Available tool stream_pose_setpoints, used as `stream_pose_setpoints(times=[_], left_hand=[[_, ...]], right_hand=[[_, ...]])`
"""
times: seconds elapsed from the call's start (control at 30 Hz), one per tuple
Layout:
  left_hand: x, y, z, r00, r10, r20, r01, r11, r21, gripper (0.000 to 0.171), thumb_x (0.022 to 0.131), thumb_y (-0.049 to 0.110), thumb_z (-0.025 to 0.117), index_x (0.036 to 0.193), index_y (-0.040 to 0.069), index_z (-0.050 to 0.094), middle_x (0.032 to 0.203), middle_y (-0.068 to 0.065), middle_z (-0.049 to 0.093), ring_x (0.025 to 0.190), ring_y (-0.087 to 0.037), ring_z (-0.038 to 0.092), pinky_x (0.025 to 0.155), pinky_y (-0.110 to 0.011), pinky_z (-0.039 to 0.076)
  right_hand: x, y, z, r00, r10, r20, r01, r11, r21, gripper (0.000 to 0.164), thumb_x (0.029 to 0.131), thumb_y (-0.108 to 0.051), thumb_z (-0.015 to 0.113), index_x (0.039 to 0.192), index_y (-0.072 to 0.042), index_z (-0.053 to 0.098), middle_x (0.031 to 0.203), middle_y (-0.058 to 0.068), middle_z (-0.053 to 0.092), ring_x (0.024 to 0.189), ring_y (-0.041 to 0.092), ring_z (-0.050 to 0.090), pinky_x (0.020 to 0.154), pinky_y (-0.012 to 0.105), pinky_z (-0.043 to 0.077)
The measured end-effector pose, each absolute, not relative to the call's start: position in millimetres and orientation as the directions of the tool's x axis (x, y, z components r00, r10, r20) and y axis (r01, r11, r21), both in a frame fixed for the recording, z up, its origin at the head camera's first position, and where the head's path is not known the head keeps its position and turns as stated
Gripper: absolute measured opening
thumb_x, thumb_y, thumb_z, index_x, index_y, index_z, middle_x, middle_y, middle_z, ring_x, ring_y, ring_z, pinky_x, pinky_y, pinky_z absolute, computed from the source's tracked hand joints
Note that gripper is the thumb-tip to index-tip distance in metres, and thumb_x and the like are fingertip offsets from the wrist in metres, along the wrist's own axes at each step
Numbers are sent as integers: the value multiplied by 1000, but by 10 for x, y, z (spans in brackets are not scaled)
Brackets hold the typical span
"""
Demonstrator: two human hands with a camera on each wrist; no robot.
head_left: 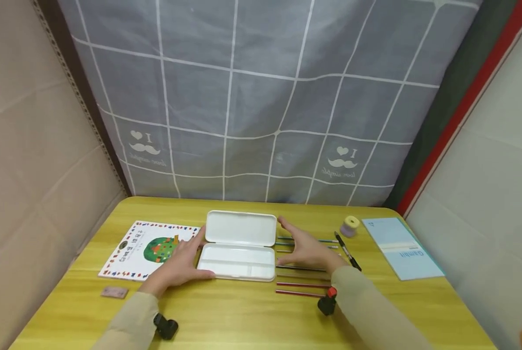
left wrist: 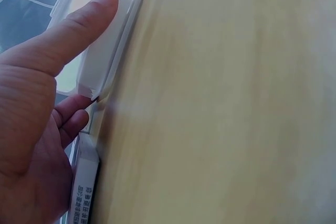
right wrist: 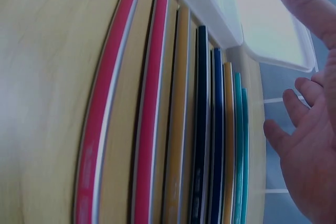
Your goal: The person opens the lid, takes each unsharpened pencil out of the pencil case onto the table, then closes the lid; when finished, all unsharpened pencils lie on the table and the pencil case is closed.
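Note:
A white pencil case (head_left: 236, 262) lies unfolded on the table, its lid (head_left: 241, 228) laid back behind the base. The base has divided compartments with nothing in them. At the case's left side is my left hand (head_left: 184, 262), thumb extended by the front left corner and fingers along the side. My right hand (head_left: 304, 250) is spread beside the right side, above a row of pencils (right wrist: 150, 103). Those pencils are red, yellow, dark, blue and green, and lie side by side. In the right wrist view nothing is between the fingers and thumb.
A picture book (head_left: 131, 248) lies left of the case, with a small pinkish eraser (head_left: 114, 292) in front of it. To the right are a black pen (head_left: 347, 250), a yellow and purple cylindrical item (head_left: 350, 226) and a light blue notebook (head_left: 401, 248). A grey checked curtain (head_left: 256, 107) hangs behind the table.

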State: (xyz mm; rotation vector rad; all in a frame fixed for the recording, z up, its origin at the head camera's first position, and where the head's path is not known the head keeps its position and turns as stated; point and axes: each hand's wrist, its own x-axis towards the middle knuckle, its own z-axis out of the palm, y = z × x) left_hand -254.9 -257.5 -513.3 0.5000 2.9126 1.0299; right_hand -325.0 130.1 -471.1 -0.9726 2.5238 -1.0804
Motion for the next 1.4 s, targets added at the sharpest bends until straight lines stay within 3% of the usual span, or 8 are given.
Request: stream_pose_setpoints(times=[0.27, 0.6, 0.73, 1.0, 1.1, 1.17, 1.27, 1.4], left_hand=[[-2483, -2647, -5132, -961, 268, 74, 255, 744, 618, 136, 76, 58, 89, 168, 6, 3, 145, -16, 59, 149, -53, 27, 118, -76, 8], [-2467, -2639, -5144, -962, 260, 85, 255, 741, 622, 139, 76, 58, 89, 167, 3, 0, 142, -16, 60, 142, -50, 36, 117, -75, 12], [-2458, -2623, -5138, -962, 260, 77, 249, 737, 628, 140, 76, 57, 90, 167, 6, -3, 141, -17, 59, 140, -49, 38, 116, -75, 14], [-2471, -2632, -5176, -954, 283, 98, 277, 707, 651, 129, 75, 57, 90, 170, 25, 9, 167, -22, 30, 151, -59, 16, 116, -80, 4], [-2495, -2629, -5185, -941, 320, 108, 316, 718, 621, 117, 76, 60, 88, 168, 27, 23, 152, -24, 49, 142, -54, 36, 117, -77, 6], [-2507, -2628, -5181, -936, 338, 103, 330, 731, 597, 107, 78, 63, 85, 165, 29, 33, 132, -15, 59, 124, -43, 49, 115, -72, 21], [-2529, -2623, -5166, -922, 371, 106, 362, 735, 574, 93, 84, 62, 80, 161, 27, 42, 107, 0, 53, 95, -24, 42, 95, -54, 36], [-2566, -2611, -5121, -909, 399, 119, 391, 720, 574, 77, 94, 54, 73, 159, 25, 47, 113, 2, 51, 97, -21, 36, 85, -45, 34]], right_hand=[[-3244, 1142, -4714, -739, -673, 42, -490, 493, -719, 128, 77, -28, 96, 169, -11, 8, 174, 8, 13, 159, 31, 17, 126, 53, 22], [-3052, 1242, -4679, -689, -708, 155, -542, 362, -758, 116, 77, -16, 95, 167, -10, 22, 170, 15, 28, 154, 36, 31, 121, 63, 30], [-2919, 1311, -4686, -686, -711, 153, -537, 354, -766, 107, 77, -20, 95, 164, -15, 33, 166, 5, 38, 152, 31, 36, 121, 61, 31], [-2733, 1393, -4785, -607, -785, 127, -594, 341, -728, 83, 83, -26, 92, 155, -26, 51, 162, -7, 46, 153, 24, 37, 124, 52, 30], [-2712, 1406, -4821, -568, -810, 142, -653, 339, -677, 75, 85, -28, 90, 151, -22, 56, 162, -2, 46, 153, 29, 36, 124, 53, 30], [-2708, 1409, -4828, -555, -820, 141, -678, 348, -647, 73, 86, -29, 88, 151, -21, 57, 162, 0, 46, 153, 33, 36, 123, 55, 30], [-2701, 1422, -4823, -559, -821, 120, -677, 368, -638, 70, 87, -30, 87, 150, -22, 58, 162, -1, 46, 153, 34, 35, 123, 57, 30], [-2705, 1453, -4812, -566, -818, 98, -672, 390, -630, 68, 89, -33, 85, 150, -22, 58, 164, -2, 44, 155, 34, 31, 123, 59, 30]])
